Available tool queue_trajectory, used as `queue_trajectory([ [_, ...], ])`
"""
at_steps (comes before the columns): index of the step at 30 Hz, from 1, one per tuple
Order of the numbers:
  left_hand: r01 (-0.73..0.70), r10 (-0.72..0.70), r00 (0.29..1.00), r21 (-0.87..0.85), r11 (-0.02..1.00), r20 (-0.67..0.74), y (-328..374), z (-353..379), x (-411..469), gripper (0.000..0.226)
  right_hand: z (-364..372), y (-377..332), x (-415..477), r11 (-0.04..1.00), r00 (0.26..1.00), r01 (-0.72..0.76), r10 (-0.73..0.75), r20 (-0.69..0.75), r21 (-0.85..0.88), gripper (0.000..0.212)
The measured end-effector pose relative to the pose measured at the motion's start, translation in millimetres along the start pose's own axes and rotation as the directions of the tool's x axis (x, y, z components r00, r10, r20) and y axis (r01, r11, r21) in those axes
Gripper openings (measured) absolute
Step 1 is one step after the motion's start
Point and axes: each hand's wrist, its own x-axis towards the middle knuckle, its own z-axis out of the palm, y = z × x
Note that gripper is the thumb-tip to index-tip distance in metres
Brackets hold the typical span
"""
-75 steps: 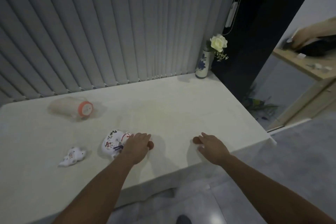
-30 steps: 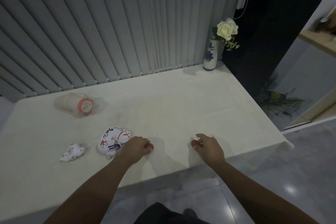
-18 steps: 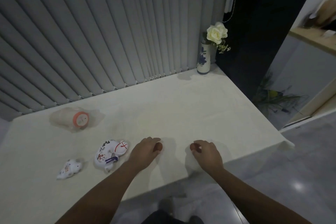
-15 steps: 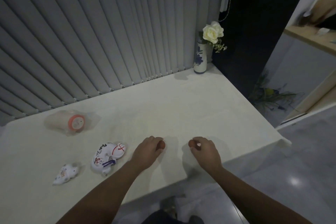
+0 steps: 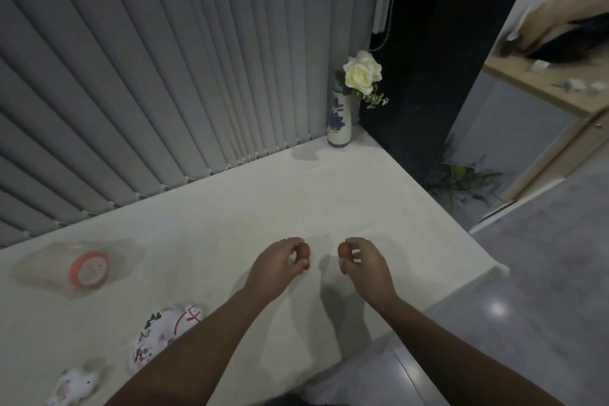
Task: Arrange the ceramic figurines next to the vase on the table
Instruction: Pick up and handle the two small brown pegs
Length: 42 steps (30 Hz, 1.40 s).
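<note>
A blue-and-white vase (image 5: 339, 119) holding a white rose (image 5: 362, 73) stands at the far right corner of the pale table (image 5: 250, 208). A white painted cat figurine (image 5: 164, 334) lies near the front left, partly behind my left forearm. A smaller white figurine (image 5: 74, 387) lies at the bottom left edge. My left hand (image 5: 278, 265) pinches a small reddish-brown round piece (image 5: 304, 252). My right hand (image 5: 364, 265) pinches a similar brown piece (image 5: 343, 250). Both hands hover over the table's front middle, close together, far from the vase.
A plastic-wrapped object with an orange round end (image 5: 88, 269) lies at the left. Grey vertical blinds (image 5: 164, 76) run along the table's back edge. The table's right edge (image 5: 461, 224) drops to a tiled floor. A wooden counter (image 5: 543, 89) stands at the right.
Both hands have moved forward and toward each other over the table, each with a small brown piece at its fingertips. The figurines and vase have stayed put; the view shifted.
</note>
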Motion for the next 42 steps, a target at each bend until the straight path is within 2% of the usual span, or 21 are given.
queue_trajectory([
  [4,0.015,-0.013,1.0,-0.063,0.998,0.028,0,1,24,0.026,4,-9,21,1.0,1.0,-0.005,0.005,-0.024,0.02,0.029],
  [9,0.027,-0.02,0.997,-0.112,0.993,0.071,3,4,51,0.024,10,-18,42,1.0,0.998,0.014,-0.014,-0.053,-0.015,0.019],
  [14,0.037,-0.021,0.994,-0.139,0.99,0.111,-1,7,73,0.027,19,-12,59,1.0,0.997,-0.024,0.024,-0.072,-0.008,0.028],
  [17,0.021,-0.003,0.992,-0.14,0.99,0.124,-3,7,82,0.024,21,-11,66,0.999,0.997,-0.02,0.017,-0.081,-0.026,0.026],
  [24,-0.065,0.082,0.985,-0.11,0.992,0.151,-8,10,95,0.025,22,-5,75,0.999,0.998,0.004,-0.006,-0.054,-0.041,0.026],
  [31,-0.038,0.064,0.985,-0.153,0.988,0.163,-15,11,96,0.031,21,2,71,0.995,0.996,0.08,-0.083,-0.043,-0.06,0.027],
  [38,-0.004,0.034,0.984,-0.168,0.986,0.177,-18,18,98,0.043,21,1,72,0.996,0.996,0.088,-0.088,-0.009,-0.02,0.026],
  [42,-0.009,0.038,0.982,-0.155,0.988,0.185,-20,20,97,0.045,20,2,72,0.996,0.997,0.071,-0.071,0.006,-0.053,0.023],
])
